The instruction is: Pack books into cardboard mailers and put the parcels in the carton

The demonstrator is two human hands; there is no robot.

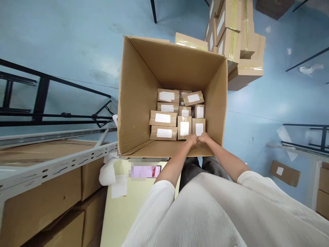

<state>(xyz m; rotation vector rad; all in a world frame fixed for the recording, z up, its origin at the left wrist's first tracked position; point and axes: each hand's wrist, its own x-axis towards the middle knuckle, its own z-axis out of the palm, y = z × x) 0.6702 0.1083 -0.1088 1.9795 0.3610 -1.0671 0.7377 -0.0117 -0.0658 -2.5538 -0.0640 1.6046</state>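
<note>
A large open cardboard box [138,89] stands in front of me, with several small labelled cardboard boxes stacked inside it. Both my arms reach over its near wall. My left hand [192,139] and my right hand [204,137] are close together at the near end of one small cardboard box [199,127], in the front right of the stack. Their fingers are curled in against that end, and the fingertips are partly hidden. Left of it sits another small box [184,127] with a white label, right by my left hand.
Taped cartons [232,41] are piled behind the large box. A metal shelf [59,157] with cartons runs along the left. A phone [145,171] and a white paper [119,187] lie on the pale yellow table [123,219]. A carton [285,172] rests at right.
</note>
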